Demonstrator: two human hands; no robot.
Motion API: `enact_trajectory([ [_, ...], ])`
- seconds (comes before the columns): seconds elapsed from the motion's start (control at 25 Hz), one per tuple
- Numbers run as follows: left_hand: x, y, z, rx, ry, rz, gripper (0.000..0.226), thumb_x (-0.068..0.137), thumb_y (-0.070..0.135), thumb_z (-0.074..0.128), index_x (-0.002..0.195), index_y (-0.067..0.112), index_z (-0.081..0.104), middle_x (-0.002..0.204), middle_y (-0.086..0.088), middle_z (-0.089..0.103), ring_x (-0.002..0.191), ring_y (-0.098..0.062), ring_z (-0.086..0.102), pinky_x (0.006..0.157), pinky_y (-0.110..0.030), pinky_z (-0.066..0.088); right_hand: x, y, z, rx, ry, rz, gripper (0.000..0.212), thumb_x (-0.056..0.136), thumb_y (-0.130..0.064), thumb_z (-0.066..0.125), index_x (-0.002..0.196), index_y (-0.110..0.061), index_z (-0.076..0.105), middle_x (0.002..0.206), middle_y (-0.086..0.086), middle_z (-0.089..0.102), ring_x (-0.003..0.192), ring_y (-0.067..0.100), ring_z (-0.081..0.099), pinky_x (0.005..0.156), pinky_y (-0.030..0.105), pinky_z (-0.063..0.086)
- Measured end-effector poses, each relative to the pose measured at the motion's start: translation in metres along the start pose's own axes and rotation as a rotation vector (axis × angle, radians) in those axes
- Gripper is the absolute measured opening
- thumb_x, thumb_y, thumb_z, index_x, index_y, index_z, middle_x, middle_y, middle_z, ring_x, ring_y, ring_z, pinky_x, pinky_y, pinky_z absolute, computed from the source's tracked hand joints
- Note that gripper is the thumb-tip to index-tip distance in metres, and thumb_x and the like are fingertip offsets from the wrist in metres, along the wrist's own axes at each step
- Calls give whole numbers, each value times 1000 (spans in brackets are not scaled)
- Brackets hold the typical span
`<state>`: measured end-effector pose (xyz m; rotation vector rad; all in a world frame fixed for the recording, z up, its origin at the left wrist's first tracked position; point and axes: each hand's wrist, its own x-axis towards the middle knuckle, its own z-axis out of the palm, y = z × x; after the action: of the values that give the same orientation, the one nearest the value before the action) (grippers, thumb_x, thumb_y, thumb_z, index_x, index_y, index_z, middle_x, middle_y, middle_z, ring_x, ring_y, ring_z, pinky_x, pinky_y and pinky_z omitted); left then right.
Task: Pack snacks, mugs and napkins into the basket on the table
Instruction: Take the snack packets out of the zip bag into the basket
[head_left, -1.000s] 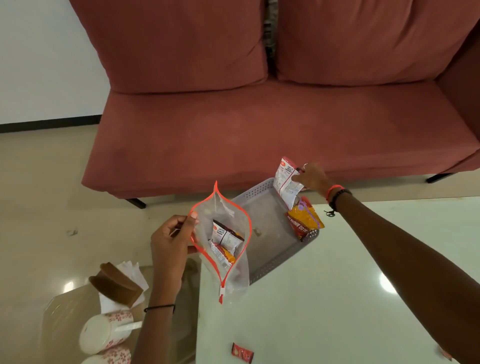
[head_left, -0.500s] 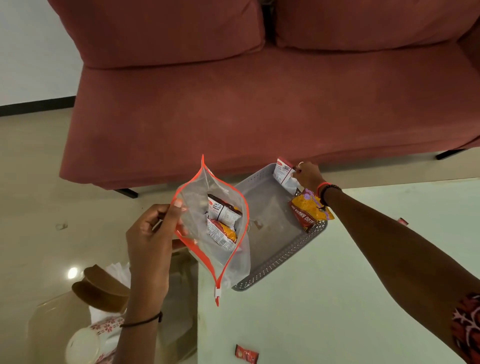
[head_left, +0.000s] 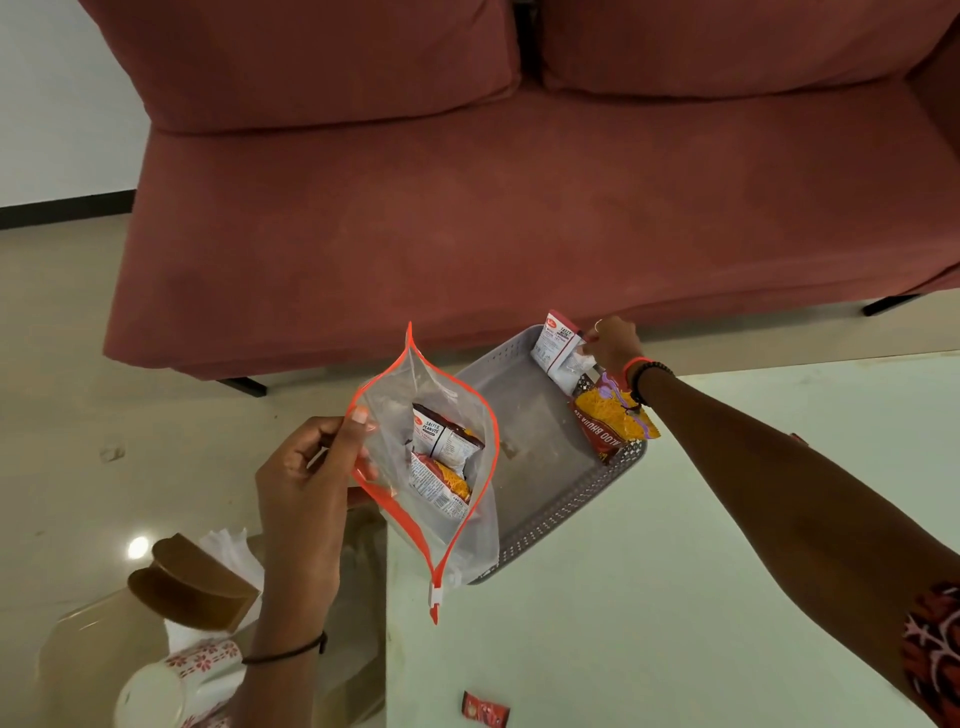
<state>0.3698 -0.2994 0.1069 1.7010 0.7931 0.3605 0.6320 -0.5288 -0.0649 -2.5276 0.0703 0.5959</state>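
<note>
My left hand (head_left: 306, 467) pinches the rim of a clear zip bag (head_left: 441, 525) with an orange zipper, held open above the table's near-left corner. Inside it lie a salted peanuts packet (head_left: 441, 434) and another snack packet (head_left: 441, 486). A grey perforated basket (head_left: 566, 512) sits on the white table (head_left: 649, 597). My right hand (head_left: 610, 345) grips a white and red snack packet (head_left: 561, 353) at the basket's far corner. A yellow and red snack packet (head_left: 613, 421) leans on the basket's right wall, just below my wrist.
A red sofa (head_left: 493, 208) stands behind the table. On a lower glass surface at the left are a brown napkin holder (head_left: 192, 582) with white napkins (head_left: 228, 545) and floral mugs (head_left: 171, 691). A small red sachet (head_left: 483, 709) lies near the table's front edge.
My right hand has lowered the white and red packet into the basket's far corner. The view has tilted down slightly. My left hand keeps holding the bag open.
</note>
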Motion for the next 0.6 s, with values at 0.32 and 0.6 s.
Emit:
enact_trajectory([
  [0.32, -11, -1, -1, 38, 21, 21, 15, 86, 32, 62, 74, 25, 66, 54, 13, 65, 53, -1, 64, 47, -18, 55, -13, -6, -14, -216, -18, 39, 36, 90, -27, 59, 109, 3, 61, 116, 22, 64, 112, 37, 57, 97, 46, 49],
  [0.6, -38, 5, 14, -12, 42, 13, 19, 87, 24, 65, 76, 8, 69, 47, 5, 58, 43, -6, 55, 42, -18, 49, -108, -82, -82, 347, -4, -206, 24, 83, -14, 69, 70, -14, 49, 72, 7, 60, 60, 17, 58, 61, 25, 51],
])
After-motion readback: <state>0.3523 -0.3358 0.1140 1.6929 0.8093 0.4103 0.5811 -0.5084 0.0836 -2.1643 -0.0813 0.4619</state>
